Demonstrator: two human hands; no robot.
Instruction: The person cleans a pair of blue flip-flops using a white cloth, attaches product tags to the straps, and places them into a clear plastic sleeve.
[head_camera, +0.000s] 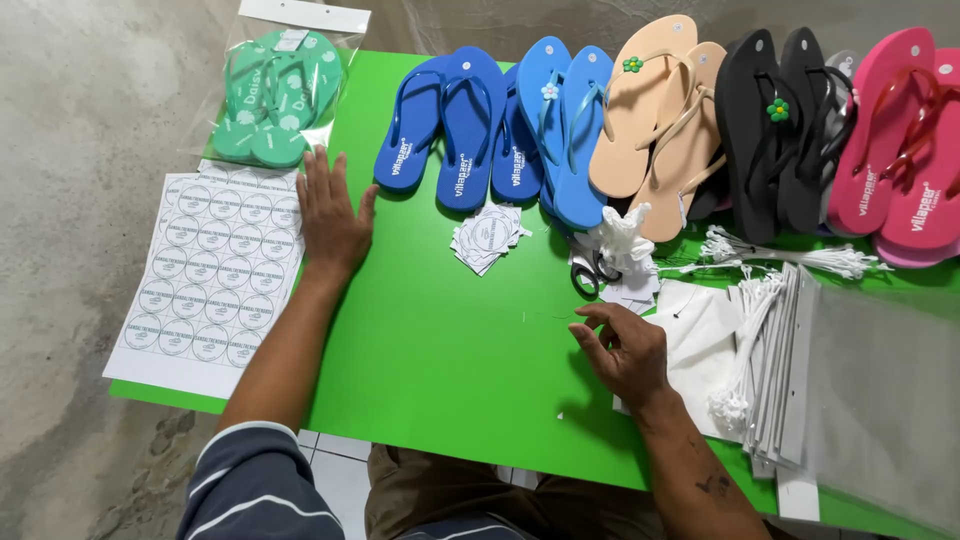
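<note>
Green bench (440, 350) seen from above, taken here as the landmark. Along its far edge lies a row of flip-flops: dark blue pair (445, 125), light blue pair (565, 120), beige pair (660, 120), black pair (775, 130) and pink pair (905, 140). At the far left corner a bagged green pair (275, 95) overhangs the bench edge. A sheet of round stickers (205, 275) covers the left edge. Near the bench centre, just in front of the dark blue pair, sits a small heap of cut round labels (488, 235); scissors (592, 272) and a white tag bundle (625, 235) lie to its right. Clear bags with white header strips (800, 370) and white plastic ties (745, 350) occupy the right end. The left hand (330, 215) reaches forward with the forearm extended, palm down, fingers spread and flat, resting on the bench at the sticker sheet's right margin, just in front of the bagged green pair; it grips nothing. The right hand (625, 350) hovers low over the bench to the right of centre, beside white paper, fingers loosely curled and part open; whether a small item sits between them cannot be told.
</note>
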